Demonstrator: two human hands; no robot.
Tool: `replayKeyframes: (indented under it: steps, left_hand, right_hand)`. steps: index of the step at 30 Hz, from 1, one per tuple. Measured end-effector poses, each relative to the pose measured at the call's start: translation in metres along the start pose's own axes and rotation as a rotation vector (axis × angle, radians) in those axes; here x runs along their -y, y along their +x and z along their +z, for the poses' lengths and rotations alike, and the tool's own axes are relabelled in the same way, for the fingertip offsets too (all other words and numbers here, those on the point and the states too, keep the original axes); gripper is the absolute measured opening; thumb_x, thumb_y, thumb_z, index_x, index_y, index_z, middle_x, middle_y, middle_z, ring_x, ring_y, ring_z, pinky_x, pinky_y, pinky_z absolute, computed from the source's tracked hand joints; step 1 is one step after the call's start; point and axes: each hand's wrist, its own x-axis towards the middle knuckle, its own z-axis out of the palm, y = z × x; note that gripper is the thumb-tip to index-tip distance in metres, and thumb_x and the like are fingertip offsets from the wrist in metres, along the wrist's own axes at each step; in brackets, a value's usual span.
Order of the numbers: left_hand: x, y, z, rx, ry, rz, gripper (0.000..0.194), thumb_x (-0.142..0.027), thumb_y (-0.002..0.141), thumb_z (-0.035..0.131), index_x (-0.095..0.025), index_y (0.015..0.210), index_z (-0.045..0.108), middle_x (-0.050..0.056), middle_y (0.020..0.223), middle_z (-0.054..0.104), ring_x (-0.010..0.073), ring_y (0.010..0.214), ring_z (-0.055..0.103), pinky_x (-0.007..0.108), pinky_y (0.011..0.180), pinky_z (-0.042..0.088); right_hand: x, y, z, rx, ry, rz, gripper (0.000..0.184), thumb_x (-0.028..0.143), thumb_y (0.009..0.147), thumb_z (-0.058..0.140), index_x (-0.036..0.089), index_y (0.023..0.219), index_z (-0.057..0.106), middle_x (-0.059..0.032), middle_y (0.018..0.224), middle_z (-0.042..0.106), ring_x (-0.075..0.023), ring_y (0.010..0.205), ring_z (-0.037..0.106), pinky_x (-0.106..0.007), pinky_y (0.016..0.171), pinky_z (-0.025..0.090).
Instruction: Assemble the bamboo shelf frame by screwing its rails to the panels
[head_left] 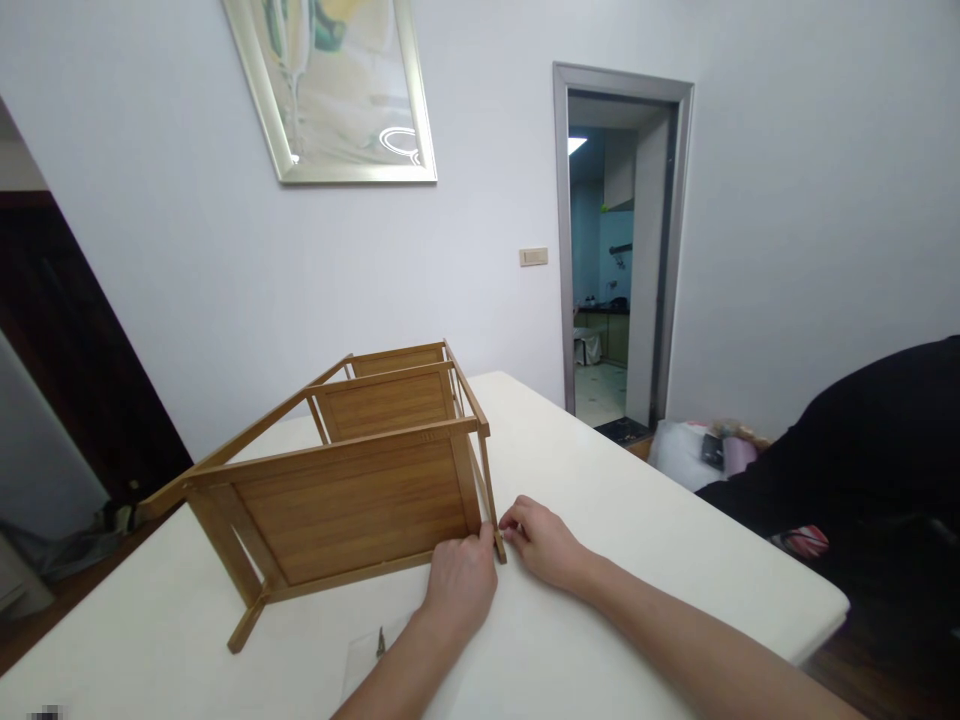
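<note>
A brown wooden shelf rack (352,505) lies on its side on the white table, its several panels standing upright one behind another. My left hand (463,578) is closed around the near right corner of the rack, by the foot of a leg. Just right of that leg, my right hand (544,540) has its thumb and fingers pinched together against the leg's outer side. Whatever sits between those fingertips is too small to make out. Beside my left forearm, a clear plastic bag (360,660) with small dark screw-like pieces lies partly hidden.
The white table (637,590) has its right edge beyond my right forearm. A framed picture (360,175) and a switch plate (533,257) are on the wall. Past the table stand a doorway (561,250), white bags (679,455) and a dark covered shape (870,450).
</note>
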Motion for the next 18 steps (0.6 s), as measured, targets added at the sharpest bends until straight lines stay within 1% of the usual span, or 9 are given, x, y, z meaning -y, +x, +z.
replayKeyframes:
  steps: [3,6,12,18]
  left_hand:
    - [-0.0002,-0.0002,-0.0010,0.012,-0.006,0.001,0.035,-0.013,0.096,0.027,-0.017,0.112,0.058,0.013,0.093,0.074,0.0230,0.084,0.071,0.032,0.071,0.049]
    - [0.0002,0.0002,0.0001,-0.002,-0.012,0.001,0.035,-0.012,0.095,0.028,-0.017,0.111,0.058,0.012,0.092,0.074,0.0232,0.083,0.071,0.031,0.071,0.049]
    - [0.0003,0.0002,0.0007,-0.023,-0.023,0.008,0.035,-0.011,0.095,0.029,-0.017,0.110,0.060,0.012,0.090,0.074,0.0233,0.081,0.072,0.031,0.071,0.049]
    - [-0.0004,-0.0009,-0.0018,-0.032,-0.013,0.010,0.036,-0.012,0.096,0.027,-0.016,0.110,0.060,0.012,0.090,0.075,0.0241,0.081,0.072,0.032,0.069,0.050]
  right_hand:
    - [-0.0003,-0.0003,0.0001,0.003,0.008,0.024,0.018,0.009,0.080,0.054,0.019,0.087,0.067,-0.0037,0.093,0.062,-0.0139,0.077,0.058,-0.025,0.070,0.044]
    - [0.0003,-0.0005,0.0000,0.001,0.019,0.018,0.018,0.008,0.078,0.054,0.020,0.085,0.067,-0.0033,0.093,0.062,-0.0137,0.077,0.058,-0.024,0.070,0.043]
    - [0.0021,-0.0005,-0.0009,0.016,0.002,-0.006,0.017,0.011,0.082,0.053,0.020,0.085,0.067,-0.0028,0.089,0.062,-0.0140,0.076,0.058,-0.024,0.069,0.042]
    - [0.0032,-0.0009,0.0000,0.034,-0.081,-0.051,0.021,0.014,0.088,0.049,0.019,0.087,0.069,-0.0042,0.089,0.061,-0.0151,0.078,0.058,-0.025,0.071,0.041]
